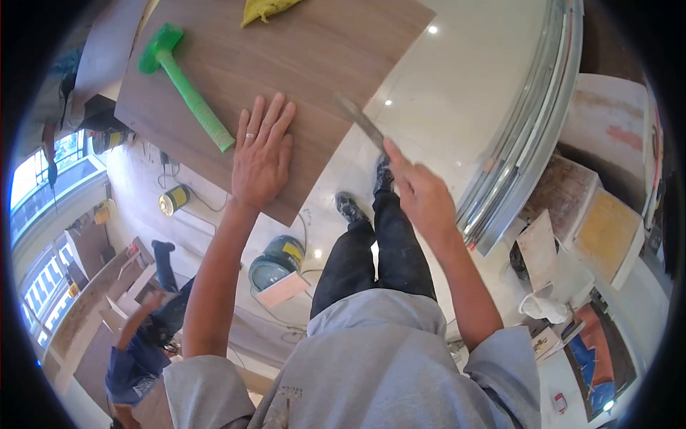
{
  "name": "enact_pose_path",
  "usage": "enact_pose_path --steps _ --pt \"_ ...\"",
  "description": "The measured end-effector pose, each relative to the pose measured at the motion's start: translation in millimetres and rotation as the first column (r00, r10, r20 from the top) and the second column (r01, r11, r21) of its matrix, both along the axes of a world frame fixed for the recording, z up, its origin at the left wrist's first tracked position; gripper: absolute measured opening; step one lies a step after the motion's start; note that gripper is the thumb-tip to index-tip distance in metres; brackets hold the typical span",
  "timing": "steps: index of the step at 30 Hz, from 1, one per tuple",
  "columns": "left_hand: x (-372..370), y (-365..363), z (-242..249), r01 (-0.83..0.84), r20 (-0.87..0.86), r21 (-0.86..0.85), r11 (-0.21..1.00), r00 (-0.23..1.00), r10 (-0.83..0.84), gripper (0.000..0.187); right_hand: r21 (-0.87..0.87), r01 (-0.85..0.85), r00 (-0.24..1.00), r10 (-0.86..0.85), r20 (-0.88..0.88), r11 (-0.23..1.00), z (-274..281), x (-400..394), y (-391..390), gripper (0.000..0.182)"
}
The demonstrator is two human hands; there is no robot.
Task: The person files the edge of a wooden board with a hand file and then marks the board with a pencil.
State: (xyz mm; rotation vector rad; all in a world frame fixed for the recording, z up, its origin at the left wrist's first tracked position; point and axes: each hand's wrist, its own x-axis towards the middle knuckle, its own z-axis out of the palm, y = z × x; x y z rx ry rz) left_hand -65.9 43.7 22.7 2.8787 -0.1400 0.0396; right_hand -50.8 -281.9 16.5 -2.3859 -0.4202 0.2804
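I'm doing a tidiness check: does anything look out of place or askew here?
Only mildly: a pale flat piece sits askew by the bucket, pictured below the brown board; whether the piece leans or lies on top is unclear. No spill or damage stands out on the board, where the left hand lies flat.

Wearer's hands point(261, 164), two; green mallet point(180, 80), one; flat tool point(363, 122), one.

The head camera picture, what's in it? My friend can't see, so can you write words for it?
A person's left hand lies flat on a brown board while the right hand holds a narrow, flat tool by the board's edge. A green mallet lies on the board near the left hand.
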Motion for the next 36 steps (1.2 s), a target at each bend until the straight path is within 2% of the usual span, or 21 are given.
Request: enact_pose_path --steps 6,9,12,15,18,21,24,27,30,32,34,36 --pt "0 1 1 0.005 -0.014 0.013 1.000 1.000 -0.004 0.055 0.005 0.016 1.000 -0.016 0.025 1.000 -7 77 41 0.050" --pt "0 1 -1 0.005 -0.012 0.010 1.000 1.000 -0.005 0.055 -0.052 0.033 0.999 -0.031 0.031 0.998 2 48 29 0.049" --pt "0 2 -2 0.014 0.012 0.011 1.000 1.000 -0.014 0.057 -0.005 0.048 0.998 -0.048 0.035 0.999 5 4 7 0.049" --pt "-1 1 -1 0.015 0.016 0.001 1.000 1.000 -0.015 0.057 -0.068 0.040 0.999 -0.041 -0.009 0.997 2 33 16 0.051" --pt "-1 3 -1 0.020 0.018 0.008 1.000 1.000 -0.020 0.056 -0.067 0.019 0.993 -0.011 0.118 0.998 -6 75 45 0.052" --pt "-1 2 -2 0.014 0.009 0.009 1.000 1.000 -0.014 0.054 -0.077 0.049 0.996 -0.043 0.082 0.996 -4 58 40 0.054" --pt "0 3 -3 0.010 0.000 0.013 1.000 1.000 -0.010 0.054 -0.026 0.034 0.998 -0.035 -0.050 0.999 4 7 15 0.052" --pt "-1 1 -1 0.005 -0.007 0.012 1.000 1.000 -0.005 0.054 0.019 0.042 0.998 -0.041 -0.048 0.999 -4 7 8 0.052" --pt "-1 3 -4 0.012 -0.001 0.018 1.000 1.000 -0.012 0.054 0.070 0.091 0.996 -0.091 -0.002 0.993 -11 73 31 0.051" --pt "-2 3 -1 0.013 0.002 0.009 1.000 1.000 -0.013 0.054 0.042 0.105 0.994 -0.104 -0.019 0.994 -1 85 39 0.049" --pt "1 3 -1 0.019 0.010 0.005 1.000 1.000 -0.019 0.054 0.018 0.119 0.992 -0.118 -0.032 0.993 3 79 36 0.047" --pt "0 4 -2 0.017 0.007 0.008 1.000 1.000 -0.017 0.053 -0.002 0.123 0.991 -0.123 -0.058 0.992 3 41 22 0.045"
